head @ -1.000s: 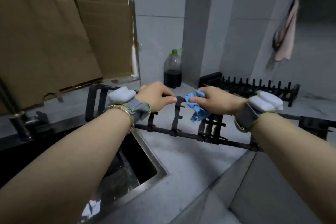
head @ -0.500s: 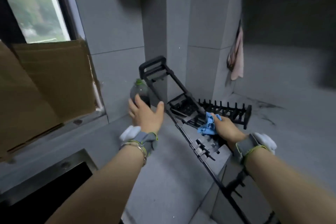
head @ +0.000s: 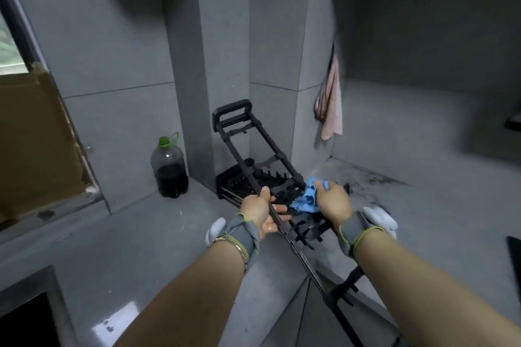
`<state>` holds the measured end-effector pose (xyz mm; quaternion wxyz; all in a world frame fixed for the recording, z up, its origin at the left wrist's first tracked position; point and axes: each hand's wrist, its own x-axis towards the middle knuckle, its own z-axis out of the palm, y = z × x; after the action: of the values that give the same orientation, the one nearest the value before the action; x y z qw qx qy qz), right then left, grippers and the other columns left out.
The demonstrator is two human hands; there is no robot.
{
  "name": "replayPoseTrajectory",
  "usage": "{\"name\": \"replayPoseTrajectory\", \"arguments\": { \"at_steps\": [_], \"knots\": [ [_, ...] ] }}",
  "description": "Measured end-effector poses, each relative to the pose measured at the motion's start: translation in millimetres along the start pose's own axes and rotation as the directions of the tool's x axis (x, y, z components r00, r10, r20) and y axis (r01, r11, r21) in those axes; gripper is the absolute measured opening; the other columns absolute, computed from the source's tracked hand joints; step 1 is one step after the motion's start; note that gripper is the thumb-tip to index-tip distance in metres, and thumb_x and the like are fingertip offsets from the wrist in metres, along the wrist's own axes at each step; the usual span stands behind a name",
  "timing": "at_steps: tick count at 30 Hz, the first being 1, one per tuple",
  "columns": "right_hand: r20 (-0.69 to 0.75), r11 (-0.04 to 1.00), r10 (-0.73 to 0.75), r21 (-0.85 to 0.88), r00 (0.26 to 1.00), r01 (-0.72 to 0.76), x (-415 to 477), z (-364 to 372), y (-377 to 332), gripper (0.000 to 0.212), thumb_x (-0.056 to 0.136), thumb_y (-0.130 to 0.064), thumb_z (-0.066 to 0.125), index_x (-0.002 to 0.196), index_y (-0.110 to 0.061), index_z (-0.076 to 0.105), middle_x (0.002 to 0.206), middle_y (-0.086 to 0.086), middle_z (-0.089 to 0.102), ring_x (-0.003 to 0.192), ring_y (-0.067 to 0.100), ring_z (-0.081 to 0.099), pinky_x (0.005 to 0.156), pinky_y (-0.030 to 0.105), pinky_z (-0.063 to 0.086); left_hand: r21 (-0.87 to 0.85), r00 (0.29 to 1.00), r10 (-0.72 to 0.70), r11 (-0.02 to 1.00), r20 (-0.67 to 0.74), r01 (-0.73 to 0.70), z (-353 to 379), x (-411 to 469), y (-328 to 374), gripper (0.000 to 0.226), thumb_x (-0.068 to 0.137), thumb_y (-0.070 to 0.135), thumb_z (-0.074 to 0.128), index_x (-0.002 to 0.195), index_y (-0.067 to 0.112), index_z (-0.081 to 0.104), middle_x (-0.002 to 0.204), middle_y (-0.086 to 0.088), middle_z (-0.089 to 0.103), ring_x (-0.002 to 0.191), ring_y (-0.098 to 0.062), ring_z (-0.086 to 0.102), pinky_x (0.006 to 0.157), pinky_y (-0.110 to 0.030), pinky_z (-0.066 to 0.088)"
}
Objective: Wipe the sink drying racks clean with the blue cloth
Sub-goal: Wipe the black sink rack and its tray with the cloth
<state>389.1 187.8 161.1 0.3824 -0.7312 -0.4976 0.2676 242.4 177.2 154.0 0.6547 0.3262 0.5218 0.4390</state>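
Observation:
A long black drying rack (head: 239, 132) leans from the grey counter up into the wall corner, its handle end at the top. My left hand (head: 258, 210) grips the rack's left rail near its middle. My right hand (head: 332, 200) holds the crumpled blue cloth (head: 307, 197) and presses it against the rack's right side. A second black rack with upright pegs (head: 239, 183) lies on the counter behind the first, partly hidden by it.
A plastic bottle of dark liquid with a green cap (head: 169, 169) stands on the counter left of the racks. A pink towel (head: 331, 104) hangs on the wall at right. Cardboard (head: 33, 144) covers the window at left. The sink's corner (head: 28, 313) shows at lower left.
My left hand, open in the air half a second ago, has closed on the rack's rail. The rack stands upright in the corner now; a second ago it lay across the sink.

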Motion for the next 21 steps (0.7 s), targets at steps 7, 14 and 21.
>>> {"name": "replayPoseTrajectory", "arguments": {
  "at_steps": [7,14,21],
  "knots": [
    [-0.458,0.947,0.043,0.303,0.888,0.110,55.6,-58.5,2.6,0.018,0.088,-0.003,0.046,0.081,-0.019,0.042,0.078,0.003,0.051,0.088,0.025,0.051,0.083,0.040,0.042,-0.066,0.989,-0.109,0.992,-0.102,0.103,9.2,52.2,-3.5,0.032,0.102,0.031,0.036,0.103,0.000,0.047,0.077,-0.013,0.057,0.081,-0.038,0.065,0.060,-0.044,0.057],
    [-0.162,0.999,0.007,-0.034,0.987,-0.013,49.9,-64.0,56.3,0.035,0.083,-0.004,0.054,0.055,-0.014,0.035,0.052,0.006,0.038,0.054,0.023,0.037,0.055,0.032,0.027,-0.211,0.983,-0.164,0.967,-0.083,0.144,5.7,125.6,0.6,0.046,0.103,0.032,0.032,0.141,0.005,0.035,0.124,-0.023,0.056,0.108,-0.040,0.058,0.089,-0.049,0.045],
    [-0.357,0.810,0.282,-0.408,0.891,-0.420,67.8,-119.4,109.0,0.041,0.082,-0.043,0.051,0.091,-0.003,0.057,0.073,0.014,0.066,0.069,0.032,0.062,0.064,0.036,0.052,-0.353,0.977,-0.209,0.912,0.030,0.206,32.2,195.4,0.0,0.049,0.103,0.033,0.030,0.144,0.005,0.031,0.138,-0.022,0.048,0.114,-0.037,0.056,0.085,-0.049,0.048]
  ]
}}
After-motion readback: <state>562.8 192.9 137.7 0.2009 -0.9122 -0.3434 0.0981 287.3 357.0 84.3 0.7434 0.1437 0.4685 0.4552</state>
